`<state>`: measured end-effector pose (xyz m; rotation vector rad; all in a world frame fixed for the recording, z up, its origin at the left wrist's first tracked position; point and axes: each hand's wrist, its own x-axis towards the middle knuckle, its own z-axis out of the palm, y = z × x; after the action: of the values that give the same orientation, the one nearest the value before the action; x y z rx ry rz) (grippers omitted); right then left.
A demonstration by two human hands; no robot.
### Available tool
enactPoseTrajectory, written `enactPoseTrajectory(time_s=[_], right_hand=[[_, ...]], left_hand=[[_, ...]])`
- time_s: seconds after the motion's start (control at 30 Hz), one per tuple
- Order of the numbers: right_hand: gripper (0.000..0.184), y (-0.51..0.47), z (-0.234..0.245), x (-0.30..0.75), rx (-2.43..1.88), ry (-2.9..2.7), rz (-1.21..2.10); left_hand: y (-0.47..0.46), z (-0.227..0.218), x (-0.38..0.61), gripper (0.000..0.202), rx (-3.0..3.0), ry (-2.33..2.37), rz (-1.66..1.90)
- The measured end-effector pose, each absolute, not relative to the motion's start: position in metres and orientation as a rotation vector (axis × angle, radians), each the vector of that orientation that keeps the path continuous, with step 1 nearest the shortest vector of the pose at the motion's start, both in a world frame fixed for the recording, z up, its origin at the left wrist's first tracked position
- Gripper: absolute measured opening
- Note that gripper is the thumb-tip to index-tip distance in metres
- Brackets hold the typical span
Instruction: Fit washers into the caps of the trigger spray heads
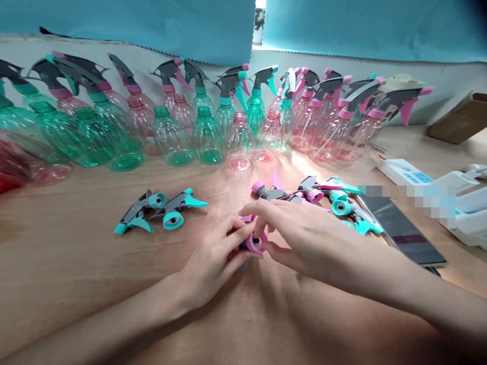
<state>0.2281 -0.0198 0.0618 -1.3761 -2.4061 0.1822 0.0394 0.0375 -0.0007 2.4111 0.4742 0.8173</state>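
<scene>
A pink trigger sprayer head (255, 242) sits just above the middle of a wooden table (76, 263), held between both hands with its round pink collar facing the camera. The left hand (213, 263) comes in from the lower left and pinches the collar's left side between thumb and fingertips. The right hand (304, 233) reaches across from the right, its fingers arched over the top of the head and its thumb pressed under the collar. Two teal and grey sprayer heads (160, 212) lie to the left, well apart from the hands. A loose pile of pink and teal sprayer heads (323, 195) lies just behind the right hand. Along the back stands a row of green and pink plastic bottles (205, 134), many already capped
</scene>
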Motion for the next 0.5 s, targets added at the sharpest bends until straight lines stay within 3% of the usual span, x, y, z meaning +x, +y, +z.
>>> enactPoseTrajectory(time_s=[0.27,0.5], right_hand=[[0.025,-0.017,0.057,0.230,-1.475,-2.390,0.354],[0.027,-0.017,0.071,0.232,-1.451,-2.287,0.442]], left_hand=[[0.033,-0.004,0.037,0.028,2.489,0.512,0.864],[0.040,0.013,0.020,0.041,2.638,0.729,0.935]])
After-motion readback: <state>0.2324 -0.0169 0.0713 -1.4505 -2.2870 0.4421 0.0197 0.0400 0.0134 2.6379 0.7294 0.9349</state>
